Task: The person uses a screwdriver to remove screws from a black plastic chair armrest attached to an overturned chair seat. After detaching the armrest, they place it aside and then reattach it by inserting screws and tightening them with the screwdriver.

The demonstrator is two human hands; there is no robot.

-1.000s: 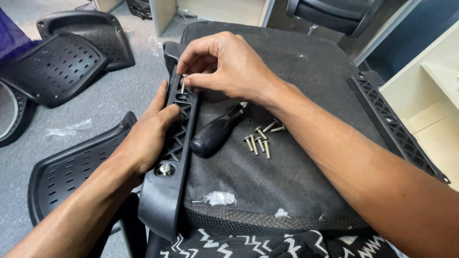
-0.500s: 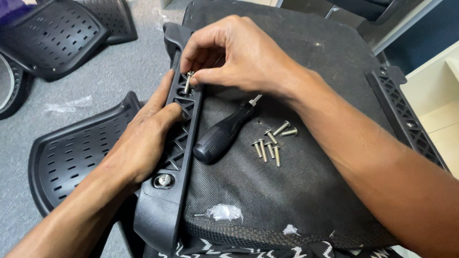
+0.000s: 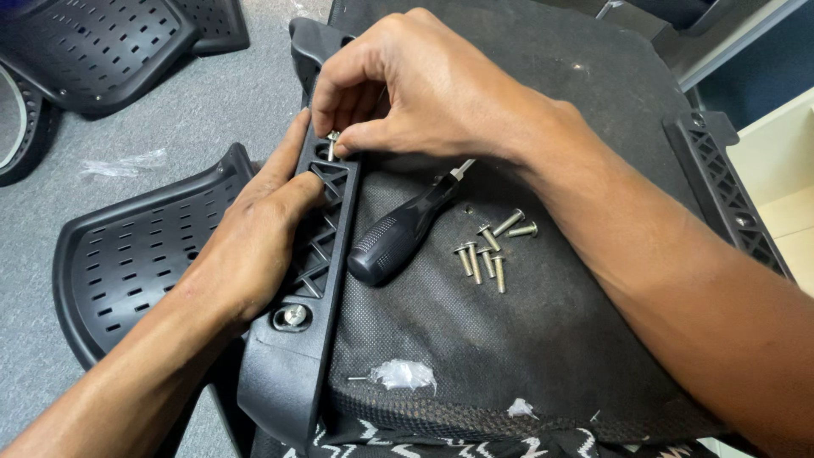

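Note:
My left hand (image 3: pixel 254 237) grips a black ribbed plastic armrest bracket (image 3: pixel 301 331) lying along the left edge of an upturned chair seat (image 3: pixel 526 339) covered in dark fabric. A screw head (image 3: pixel 294 315) sits in the bracket's near hole. My right hand (image 3: pixel 415 85) pinches a small silver screw (image 3: pixel 332 142) with thumb and fingers at the bracket's far hole. A black-handled screwdriver (image 3: pixel 398 233) lies on the fabric just right of the bracket. Several loose silver screws (image 3: pixel 492 250) lie beside it.
A second ribbed bracket (image 3: pixel 729 203) runs along the seat's right edge. Perforated black plastic chair shells lie on the grey floor at left (image 3: pixel 127 263) and upper left (image 3: pixel 93 51). Bits of clear plastic wrap (image 3: pixel 403 373) sit on the fabric. A pale cabinet (image 3: pixel 784 178) stands at right.
The view has drifted slightly, bringing the seat lower in frame. My right hand stays at the far hole with the screw; my left hand keeps its grip on the bracket.

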